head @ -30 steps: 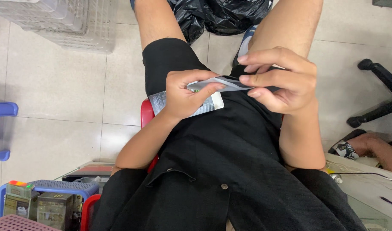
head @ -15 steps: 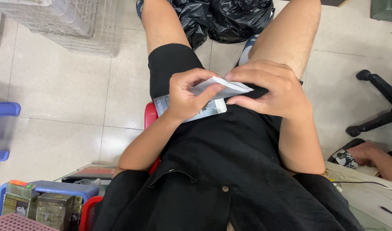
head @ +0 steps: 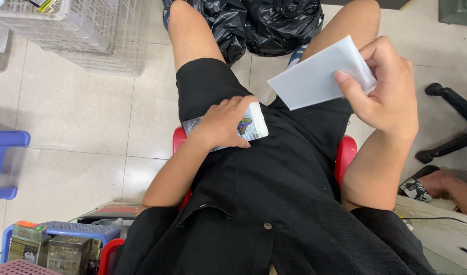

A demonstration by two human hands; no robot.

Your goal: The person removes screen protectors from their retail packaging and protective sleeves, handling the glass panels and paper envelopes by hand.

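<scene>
- Presently, the person is sitting on a red stool.
- Right hand is pinching a white sheet, raised above the right thigh.
- Left hand is pressing fingers-down over a silvery packet, lying on the lap.

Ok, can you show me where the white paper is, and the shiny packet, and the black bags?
white paper (head: 315,79): head view, on the middle of the sheet the right hand (head: 386,97) holds.
shiny packet (head: 255,125): head view, on its right end, beside the left hand (head: 223,122).
black bags (head: 266,23): head view, on the crumpled plastic.
</scene>
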